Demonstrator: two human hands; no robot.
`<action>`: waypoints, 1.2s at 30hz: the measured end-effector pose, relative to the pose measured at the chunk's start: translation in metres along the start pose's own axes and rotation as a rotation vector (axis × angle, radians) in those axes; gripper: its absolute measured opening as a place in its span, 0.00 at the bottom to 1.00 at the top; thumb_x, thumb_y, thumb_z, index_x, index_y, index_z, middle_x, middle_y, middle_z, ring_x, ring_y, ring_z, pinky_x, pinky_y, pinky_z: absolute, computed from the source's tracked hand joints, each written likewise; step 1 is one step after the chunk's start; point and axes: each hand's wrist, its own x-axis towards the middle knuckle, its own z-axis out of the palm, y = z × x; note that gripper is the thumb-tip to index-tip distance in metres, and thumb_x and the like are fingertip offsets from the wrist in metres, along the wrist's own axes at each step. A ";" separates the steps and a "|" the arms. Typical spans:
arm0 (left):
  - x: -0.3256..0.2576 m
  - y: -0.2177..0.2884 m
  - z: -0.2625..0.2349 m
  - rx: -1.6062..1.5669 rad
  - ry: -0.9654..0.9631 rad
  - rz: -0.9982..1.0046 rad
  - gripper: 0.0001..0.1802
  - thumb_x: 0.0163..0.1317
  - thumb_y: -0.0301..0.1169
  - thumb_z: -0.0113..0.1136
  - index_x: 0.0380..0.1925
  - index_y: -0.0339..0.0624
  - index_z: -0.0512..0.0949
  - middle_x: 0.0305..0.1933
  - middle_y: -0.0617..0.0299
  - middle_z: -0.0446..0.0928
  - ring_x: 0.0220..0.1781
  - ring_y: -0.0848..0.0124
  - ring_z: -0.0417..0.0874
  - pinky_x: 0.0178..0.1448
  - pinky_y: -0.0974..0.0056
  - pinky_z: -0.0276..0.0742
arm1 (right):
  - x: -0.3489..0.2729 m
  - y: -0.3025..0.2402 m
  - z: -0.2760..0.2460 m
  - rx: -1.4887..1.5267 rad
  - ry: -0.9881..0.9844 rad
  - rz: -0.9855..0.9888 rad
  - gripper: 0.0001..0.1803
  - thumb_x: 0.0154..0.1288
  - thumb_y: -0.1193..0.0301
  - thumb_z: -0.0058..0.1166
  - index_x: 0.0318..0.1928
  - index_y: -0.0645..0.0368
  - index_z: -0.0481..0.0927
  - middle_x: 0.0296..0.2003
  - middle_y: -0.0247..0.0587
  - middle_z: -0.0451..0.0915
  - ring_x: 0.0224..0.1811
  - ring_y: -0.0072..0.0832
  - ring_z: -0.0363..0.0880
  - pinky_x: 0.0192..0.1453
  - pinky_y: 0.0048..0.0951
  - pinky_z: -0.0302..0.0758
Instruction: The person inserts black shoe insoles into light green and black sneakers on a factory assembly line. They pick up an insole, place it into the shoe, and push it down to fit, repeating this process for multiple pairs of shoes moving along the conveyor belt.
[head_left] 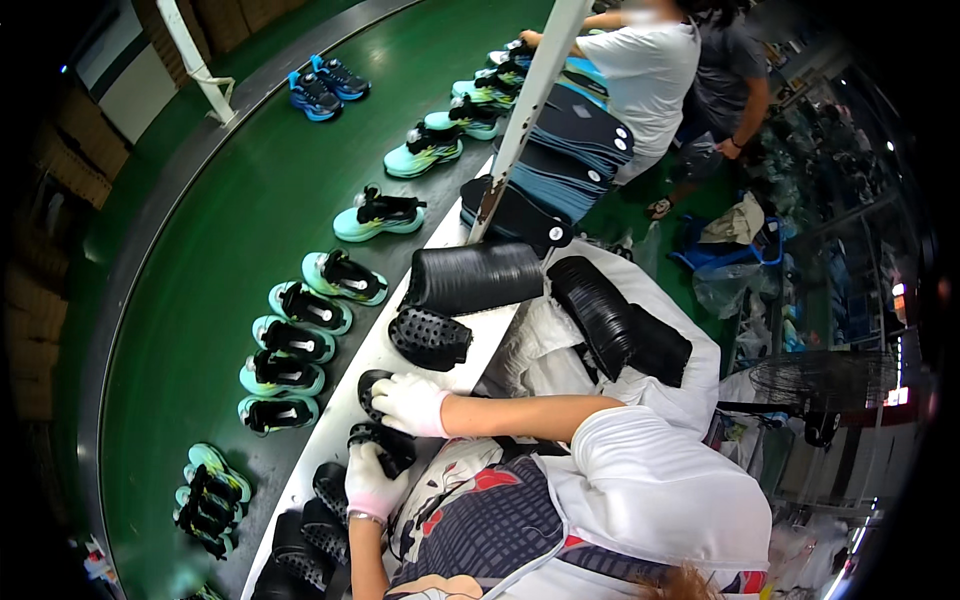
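My left hand [375, 482], in a white glove, is closed on a black perforated plastic shoe insert [392, 448]. Just beyond it, my gloved right hand [407, 404] has its fingers bent over another black insert [370, 390] at the edge of the white ledge [470, 372]. The fingertips of both hands are partly hidden. Near my right hand lies a knobbly black insert [430, 338], with a long stack of nested black inserts [478, 278] behind it. More black inserts [325, 525] lie beside my left wrist.
Mint-green and black shoes [295, 338] stand along the green conveyor [165, 400], with a blue pair [325, 85] farther off. A white post [525, 125] rises beside stacked dark insoles [570, 150]. Another insert stack [610, 315] lies on white sacking. Two people [640, 80] stand beyond.
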 end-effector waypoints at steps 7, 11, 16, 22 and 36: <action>-0.009 -0.025 -0.009 -0.289 0.203 -0.048 0.28 0.40 0.27 0.72 0.40 0.36 0.67 0.39 0.58 0.65 0.26 0.72 0.70 0.32 0.69 0.74 | -0.002 -0.021 -0.021 0.220 0.098 0.110 0.14 0.62 0.59 0.50 0.36 0.58 0.78 0.36 0.47 0.77 0.41 0.45 0.78 0.47 0.43 0.73; 0.000 -0.054 0.012 -0.549 0.132 -0.123 0.21 0.47 0.25 0.67 0.41 0.36 0.69 0.35 0.62 0.71 0.28 0.78 0.72 0.33 0.74 0.72 | 0.009 -0.039 -0.021 0.206 -0.144 0.171 0.19 0.64 0.56 0.46 0.36 0.60 0.78 0.34 0.54 0.78 0.36 0.50 0.79 0.43 0.47 0.74; 0.010 -0.058 0.017 -0.527 0.227 -0.176 0.15 0.50 0.23 0.59 0.40 0.34 0.73 0.37 0.54 0.74 0.32 0.66 0.76 0.39 0.65 0.75 | 0.012 -0.030 0.007 0.277 -0.210 0.181 0.18 0.65 0.55 0.46 0.39 0.58 0.78 0.37 0.51 0.80 0.38 0.48 0.80 0.45 0.44 0.74; 0.013 -0.044 -0.017 -0.277 0.401 -0.022 0.16 0.49 0.18 0.50 0.40 0.34 0.76 0.40 0.48 0.74 0.43 0.54 0.76 0.50 0.56 0.72 | 0.032 -0.042 -0.004 0.771 -0.276 0.433 0.23 0.65 0.54 0.48 0.49 0.60 0.76 0.43 0.52 0.81 0.37 0.45 0.82 0.47 0.39 0.76; 0.023 -0.035 -0.043 -1.623 0.389 -0.166 0.33 0.68 0.48 0.48 0.65 0.36 0.59 0.58 0.52 0.70 0.57 0.62 0.74 0.57 0.59 0.74 | 0.053 -0.046 -0.011 2.096 -0.154 0.409 0.26 0.62 0.73 0.47 0.62 0.56 0.69 0.55 0.35 0.73 0.57 0.24 0.71 0.54 0.35 0.74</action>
